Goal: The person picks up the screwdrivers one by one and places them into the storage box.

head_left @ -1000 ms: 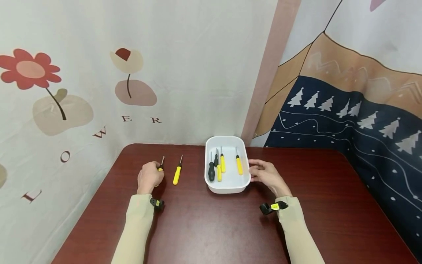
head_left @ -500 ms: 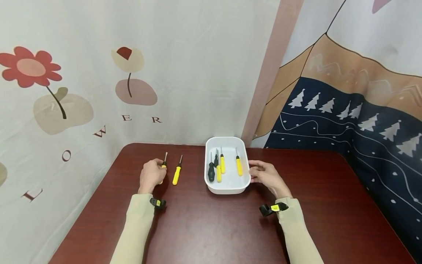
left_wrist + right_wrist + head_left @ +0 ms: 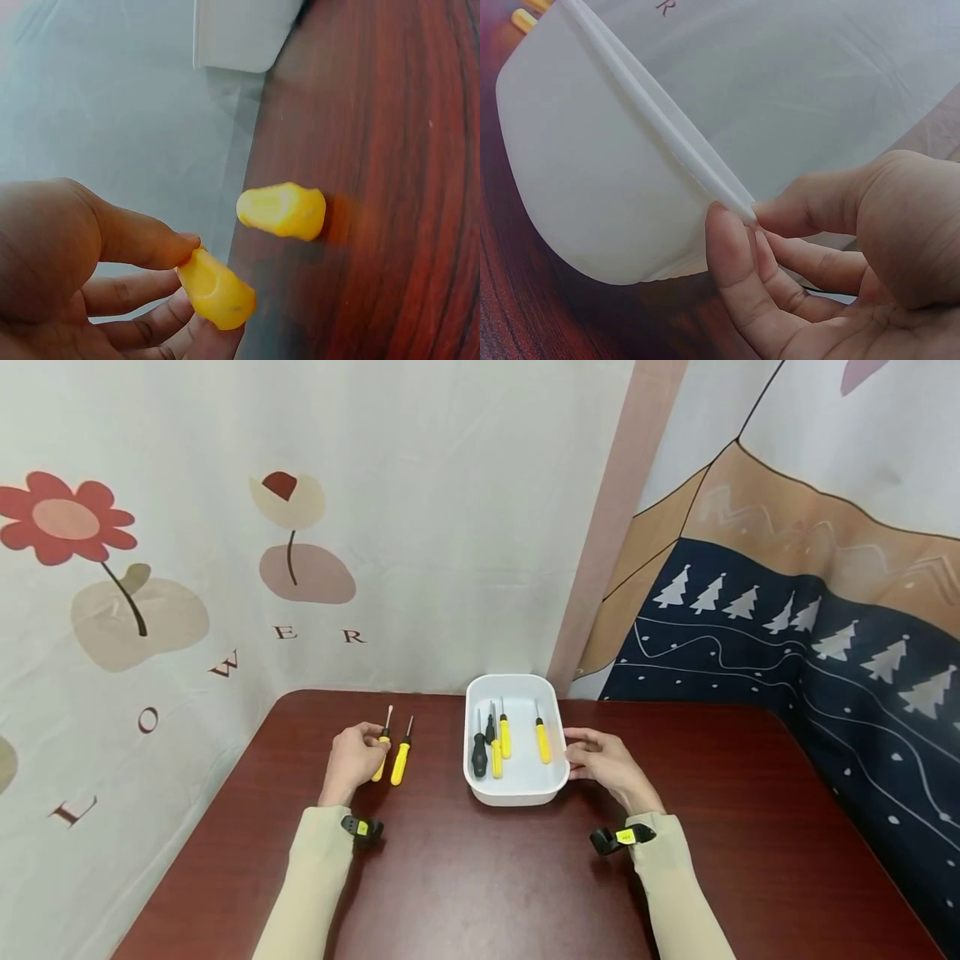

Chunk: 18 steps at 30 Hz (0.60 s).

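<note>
My left hand pinches a yellow-handled screwdriver between thumb and fingers, its tip pointing away from me. In the left wrist view only the butt of its yellow handle shows. Just to its right on the table lies a second yellow-handled screwdriver. At the right side of a white plastic tray, my right hand pinches the rim, thumb on top and fingers beneath. Inside the tray are several screwdrivers, among them a black one and a yellow one set apart on the right.
The dark red wooden table ends at the back against a light curtain printed with flowers. On the right hangs a navy cloth with white trees. Each wrist wears a black strap with a small camera.
My left hand has shifted right with the screwdriver, bringing it close beside the second one. More of its yellow handle now shows. The right hand and tray have stayed put.
</note>
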Tool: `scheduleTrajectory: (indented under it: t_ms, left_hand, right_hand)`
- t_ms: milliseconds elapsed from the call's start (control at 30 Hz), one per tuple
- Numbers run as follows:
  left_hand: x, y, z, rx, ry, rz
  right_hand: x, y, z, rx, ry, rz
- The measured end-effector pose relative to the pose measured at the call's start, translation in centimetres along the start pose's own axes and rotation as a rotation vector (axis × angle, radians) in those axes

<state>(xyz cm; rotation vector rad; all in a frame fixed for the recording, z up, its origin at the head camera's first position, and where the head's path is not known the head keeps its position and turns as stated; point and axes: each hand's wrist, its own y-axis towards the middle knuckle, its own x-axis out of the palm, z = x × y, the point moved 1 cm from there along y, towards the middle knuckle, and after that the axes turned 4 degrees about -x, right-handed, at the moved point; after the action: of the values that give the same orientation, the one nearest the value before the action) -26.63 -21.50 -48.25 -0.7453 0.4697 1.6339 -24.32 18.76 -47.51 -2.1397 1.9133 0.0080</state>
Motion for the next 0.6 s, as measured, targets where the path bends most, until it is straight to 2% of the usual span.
scheduleTrajectory:
  t_ms: [233, 600]
  left_hand:
    - [0.5, 0.1, 0.3, 0.046, -0.014, -0.004]
    - [1.2, -0.1, 1.0, 0.031, -0.080, -0.040]
  right_hand:
    - [-0.1, 0.0, -0.1, -0.005, -0.008, 0.001]
    - [-0.1, 0.0, 0.1, -0.020, -0.014, -0.009]
